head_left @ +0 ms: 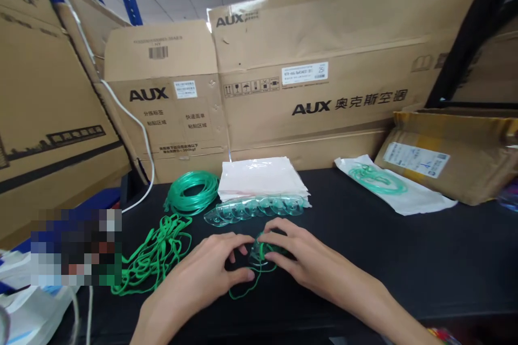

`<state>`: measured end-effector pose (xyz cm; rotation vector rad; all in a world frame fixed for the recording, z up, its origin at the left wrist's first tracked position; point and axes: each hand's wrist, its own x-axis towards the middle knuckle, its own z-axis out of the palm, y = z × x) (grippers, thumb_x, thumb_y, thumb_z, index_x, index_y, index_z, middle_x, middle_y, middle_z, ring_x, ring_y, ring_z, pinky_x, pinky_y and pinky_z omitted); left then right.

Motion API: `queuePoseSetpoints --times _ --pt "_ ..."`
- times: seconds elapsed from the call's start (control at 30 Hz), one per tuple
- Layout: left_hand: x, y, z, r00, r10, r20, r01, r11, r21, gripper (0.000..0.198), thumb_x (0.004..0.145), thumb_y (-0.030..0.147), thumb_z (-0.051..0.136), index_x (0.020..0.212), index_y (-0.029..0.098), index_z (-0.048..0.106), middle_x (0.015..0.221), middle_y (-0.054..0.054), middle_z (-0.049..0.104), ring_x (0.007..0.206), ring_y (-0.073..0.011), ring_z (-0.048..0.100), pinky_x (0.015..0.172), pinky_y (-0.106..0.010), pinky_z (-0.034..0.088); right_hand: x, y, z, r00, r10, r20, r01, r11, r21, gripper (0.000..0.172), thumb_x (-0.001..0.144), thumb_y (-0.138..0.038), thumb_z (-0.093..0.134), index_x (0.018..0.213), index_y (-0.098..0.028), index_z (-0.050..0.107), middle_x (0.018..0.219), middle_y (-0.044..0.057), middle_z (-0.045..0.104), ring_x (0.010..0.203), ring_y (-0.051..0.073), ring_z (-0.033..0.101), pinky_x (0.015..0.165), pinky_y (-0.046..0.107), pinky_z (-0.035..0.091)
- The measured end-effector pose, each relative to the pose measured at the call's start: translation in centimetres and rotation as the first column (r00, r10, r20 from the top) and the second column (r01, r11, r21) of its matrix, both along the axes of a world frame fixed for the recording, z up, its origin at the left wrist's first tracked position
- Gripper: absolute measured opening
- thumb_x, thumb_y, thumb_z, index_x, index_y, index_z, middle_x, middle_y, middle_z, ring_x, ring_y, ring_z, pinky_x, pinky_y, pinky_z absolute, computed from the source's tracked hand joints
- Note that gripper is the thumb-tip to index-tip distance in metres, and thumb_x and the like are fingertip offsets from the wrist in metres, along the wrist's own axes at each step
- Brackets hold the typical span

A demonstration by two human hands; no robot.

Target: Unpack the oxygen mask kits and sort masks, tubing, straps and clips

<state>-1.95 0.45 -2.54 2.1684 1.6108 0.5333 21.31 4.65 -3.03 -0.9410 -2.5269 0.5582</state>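
A clear green-tinted plastic face mask [256, 255] lies at the middle of the black table, partly hidden by fingers. My right hand [293, 245] is closed around its right side, with a bit of green elastic strap [262, 250] by the thumb. From the left, my left hand [218, 261] reaches in; its index fingertip touches the mask's near-left edge while the thumb stays apart. The strap's thin end loops across the table below the left thumb. Behind both hands, several similar masks [253, 208] lie overlapped in a row.
Left of my hands lies a tangle of green elastic straps [156, 256], with coiled green tubing [192, 192] behind it. White bags [259, 175] are stacked behind the masks. A white bag [421, 199] with tubing and a cardboard box [453, 156] sit right. Tall cardboard panels [324, 91] wall the back.
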Motion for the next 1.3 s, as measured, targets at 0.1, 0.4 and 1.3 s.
queuePoseSetpoints --times 0.1,0.4,1.3 --pt "1.1 1.1 -0.7 0.999 -0.048 -0.007 0.048 0.997 0.059 0.034 0.092 0.020 0.060 0.122 0.033 0.071 0.100 0.001 0.075 0.093 -0.0205 0.069 0.088 -0.031 0.051 0.6 0.1 0.4 0.997 -0.042 -0.061 0.037 0.996 -0.081 0.031 0.102 -0.045 0.051 0.124 -0.032 0.069 0.136 0.004 0.057 0.129 0.023 0.056 0.109 0.037 0.044" --pt "2.6 2.7 -3.4 0.995 -0.082 -0.058 0.094 0.960 0.263 0.031 0.097 0.017 0.050 0.116 0.027 0.073 0.102 -0.003 0.075 0.096 -0.0229 0.069 0.087 -0.036 0.055 3.0 1.1 0.7 0.992 -0.116 -0.050 0.104 0.976 -0.192 0.047 0.092 -0.051 0.063 0.135 -0.032 0.064 0.134 0.003 0.067 0.128 0.030 0.057 0.111 0.046 0.042" --pt "5.3 1.4 -2.6 0.946 -0.135 0.295 -0.064 0.814 0.578 0.007 0.097 0.020 0.062 0.099 0.024 0.067 0.094 -0.002 0.073 0.089 -0.0194 0.067 0.082 -0.032 0.053 2.1 1.0 1.5 0.915 -0.207 -0.345 0.138 0.967 -0.216 0.036 0.089 -0.037 0.069 0.124 -0.029 0.061 0.101 0.002 0.071 0.092 0.022 0.068 0.085 0.035 0.056"
